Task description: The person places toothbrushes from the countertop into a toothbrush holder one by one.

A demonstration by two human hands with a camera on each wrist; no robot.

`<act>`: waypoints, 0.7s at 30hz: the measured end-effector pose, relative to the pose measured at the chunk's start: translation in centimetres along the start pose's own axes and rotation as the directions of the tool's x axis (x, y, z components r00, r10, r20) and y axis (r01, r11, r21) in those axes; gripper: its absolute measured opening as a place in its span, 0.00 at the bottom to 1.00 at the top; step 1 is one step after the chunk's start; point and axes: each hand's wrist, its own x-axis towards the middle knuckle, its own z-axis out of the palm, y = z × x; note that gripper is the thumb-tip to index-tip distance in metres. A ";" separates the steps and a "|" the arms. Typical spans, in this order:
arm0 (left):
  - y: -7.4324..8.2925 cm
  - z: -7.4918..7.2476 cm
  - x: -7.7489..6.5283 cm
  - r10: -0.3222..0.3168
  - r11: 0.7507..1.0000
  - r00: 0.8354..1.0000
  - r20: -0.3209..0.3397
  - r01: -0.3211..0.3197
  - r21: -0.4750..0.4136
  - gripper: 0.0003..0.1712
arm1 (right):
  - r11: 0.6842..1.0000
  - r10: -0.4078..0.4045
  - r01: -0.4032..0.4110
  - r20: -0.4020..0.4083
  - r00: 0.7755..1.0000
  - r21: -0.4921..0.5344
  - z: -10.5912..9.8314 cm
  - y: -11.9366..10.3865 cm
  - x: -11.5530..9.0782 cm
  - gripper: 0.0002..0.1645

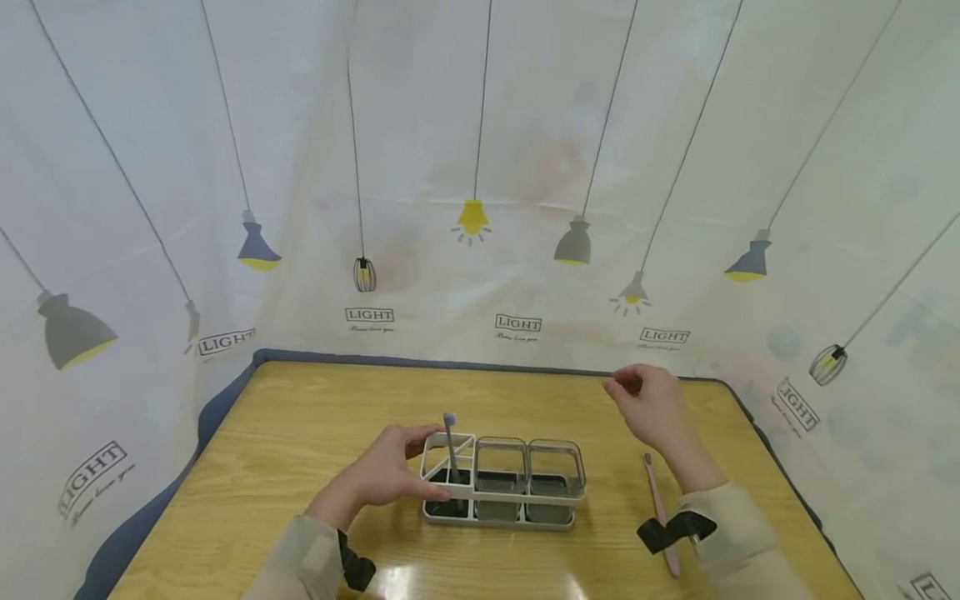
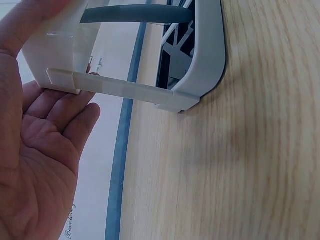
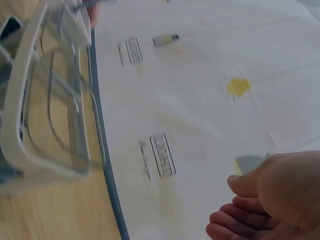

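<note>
Nearest you, the pink toothbrush (image 1: pixel 654 487) lies lengthwise away from you, right of the holder (image 1: pixel 510 495). Your left hand (image 1: pixel 386 467) grips the holder's left end; farther out, your right hand (image 1: pixel 651 406), nearer the toothbrush, hovers loosely curled, holding nothing.

Left of the toothbrush rack (image 1: pixel 517 496): the left sleeve (image 1: pixel 296 562), pale beige, its plain cuff ending at the wrist, with a black, angular left wristpiece (image 1: pixel 358 572). Right of the rack: the right sleeve (image 1: pixel 750 550), likewise beige and softly creased, with a black, bent right wristpiece (image 1: pixel 693 525).
</note>
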 end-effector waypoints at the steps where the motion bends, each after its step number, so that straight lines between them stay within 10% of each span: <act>1: 0.0 0.0 0.0 0.002 1.000 1.000 0.002 -0.002 0.000 0.60 | 1.000 0.020 -0.019 0.019 1.000 -0.021 -0.3 0.7 0.0 0.15; 21: 0.1 -0.1 -0.3 -0.009 1.000 1.000 0.005 0.009 -0.005 0.58 | 0.925 0.347 -0.251 0.364 0.864 -0.286 0.8 10.3 -2.5 0.18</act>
